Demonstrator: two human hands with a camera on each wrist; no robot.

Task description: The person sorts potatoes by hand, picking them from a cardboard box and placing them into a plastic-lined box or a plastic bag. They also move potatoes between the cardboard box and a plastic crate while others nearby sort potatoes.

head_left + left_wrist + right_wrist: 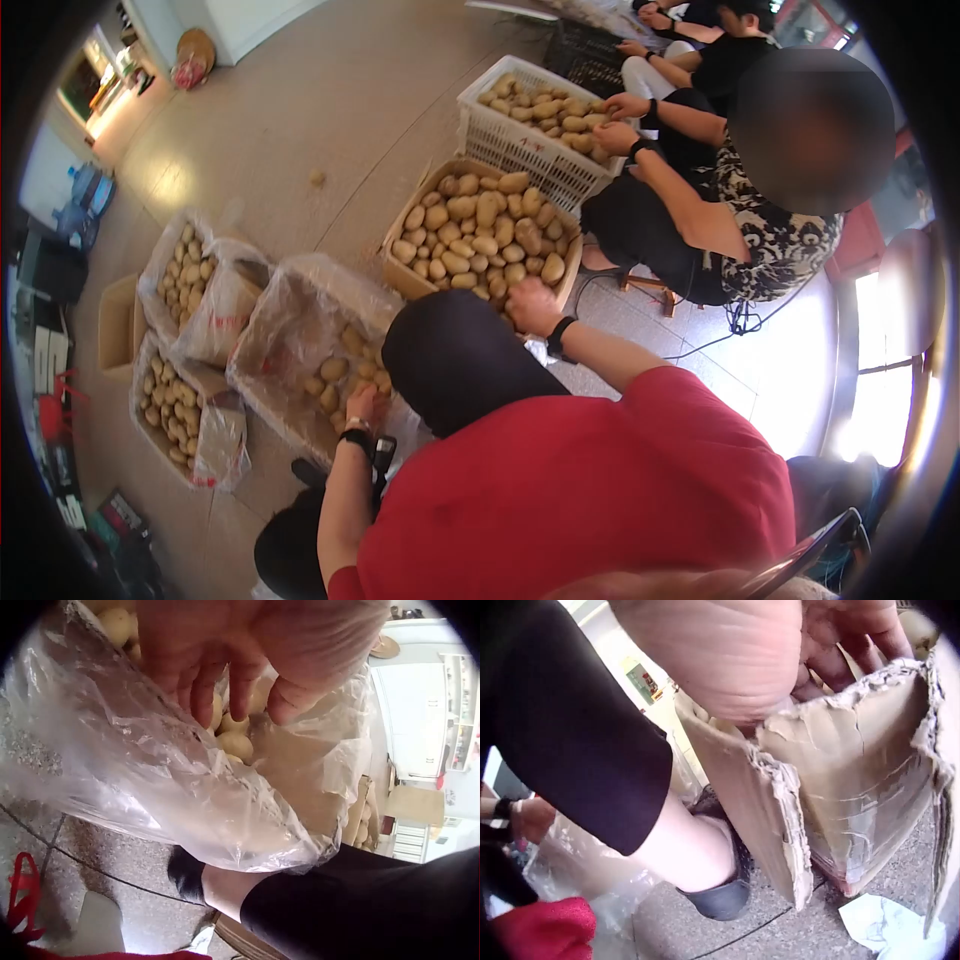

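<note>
The left hand (365, 405) is over the near side of a plastic-lined box (262, 345), close to potatoes (330, 397). In the left wrist view this hand (259, 656) has loosely bent, spread fingers above potatoes (235, 744), with nothing visible in its grasp. At the near edge of a cardboard box (400, 270) full of potatoes (461, 207), the right hand (533, 305) reaches in from above. The right wrist view shows the right hand (780, 656) bent over the torn box edge (840, 701); its fingertips are hidden, so any hold cannot be seen.
Beyond stands a white crate (520, 145) of potatoes, with another person's hands (620, 125) at it. Two smaller lined boxes hold potatoes (185, 275) at the left. One potato (318, 179) lies on the floor (270, 130). White paper (892, 930) lies beside the torn box.
</note>
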